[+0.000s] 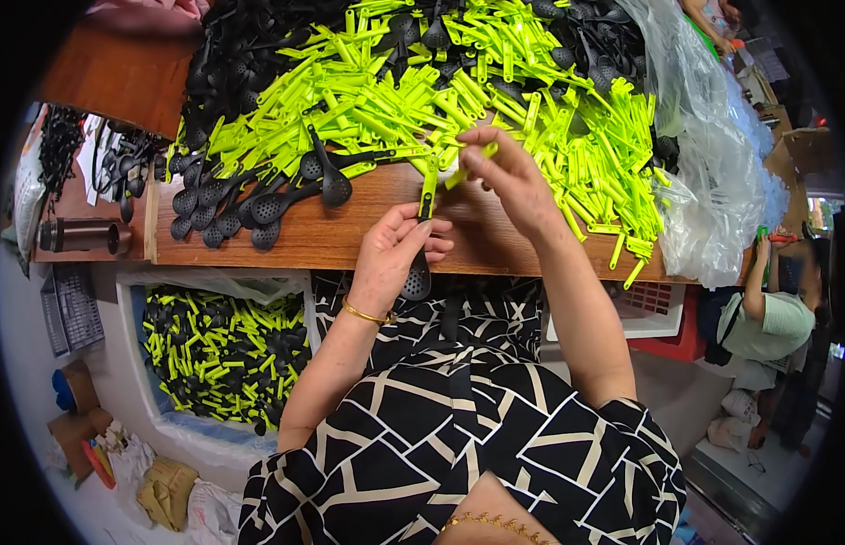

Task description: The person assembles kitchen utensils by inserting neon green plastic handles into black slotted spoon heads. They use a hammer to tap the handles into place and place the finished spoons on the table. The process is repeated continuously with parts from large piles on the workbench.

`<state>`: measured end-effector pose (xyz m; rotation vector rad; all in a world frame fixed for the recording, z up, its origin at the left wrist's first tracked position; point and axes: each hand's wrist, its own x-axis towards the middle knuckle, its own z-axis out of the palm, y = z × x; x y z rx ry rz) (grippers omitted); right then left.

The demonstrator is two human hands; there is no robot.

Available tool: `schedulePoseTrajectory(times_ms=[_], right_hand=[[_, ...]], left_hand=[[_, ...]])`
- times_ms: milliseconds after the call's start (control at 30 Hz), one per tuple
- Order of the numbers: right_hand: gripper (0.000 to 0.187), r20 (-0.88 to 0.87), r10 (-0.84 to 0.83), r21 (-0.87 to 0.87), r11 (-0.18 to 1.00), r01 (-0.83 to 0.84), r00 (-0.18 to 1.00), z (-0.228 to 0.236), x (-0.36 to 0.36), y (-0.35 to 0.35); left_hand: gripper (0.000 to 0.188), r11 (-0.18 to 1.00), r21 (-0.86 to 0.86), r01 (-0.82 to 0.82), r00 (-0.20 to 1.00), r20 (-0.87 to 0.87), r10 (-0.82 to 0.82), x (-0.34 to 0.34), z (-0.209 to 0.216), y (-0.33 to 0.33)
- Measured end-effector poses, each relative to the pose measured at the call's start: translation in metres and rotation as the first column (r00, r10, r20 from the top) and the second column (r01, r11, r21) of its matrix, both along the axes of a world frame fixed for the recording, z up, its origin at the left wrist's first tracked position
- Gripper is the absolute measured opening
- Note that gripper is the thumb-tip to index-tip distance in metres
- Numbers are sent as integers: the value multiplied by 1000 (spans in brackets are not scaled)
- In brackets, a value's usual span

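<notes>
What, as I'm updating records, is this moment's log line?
left hand: holds black perforated spoon; right hand: holds green piece; green pile: on wooden table

Left fingers (412,242) partly hide a black spoon (416,281); the top edge crops green handles (350,102).

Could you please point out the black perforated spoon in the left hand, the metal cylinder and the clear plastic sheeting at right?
Black perforated spoon (416,281), head view: on its bowl.
Metal cylinder (83,236), head view: on its side wall.
Clear plastic sheeting (704,132), head view: on its crumpled middle.
</notes>
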<state>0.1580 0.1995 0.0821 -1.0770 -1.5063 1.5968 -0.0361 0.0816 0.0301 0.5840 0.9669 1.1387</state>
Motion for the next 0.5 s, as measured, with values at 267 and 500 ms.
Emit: schedulePoseTrajectory(times_ms=[267, 500], right_hand=[[50, 29, 246, 66, 967, -247, 969, 8, 12, -21], [51, 104, 317, 80, 942, -325, 943, 16, 13, -16]], left_hand=[[31, 994, 58, 94, 987, -136, -86, 10, 25, -6], [32, 992, 45, 116, 976, -191, -105, 12, 27, -13]])
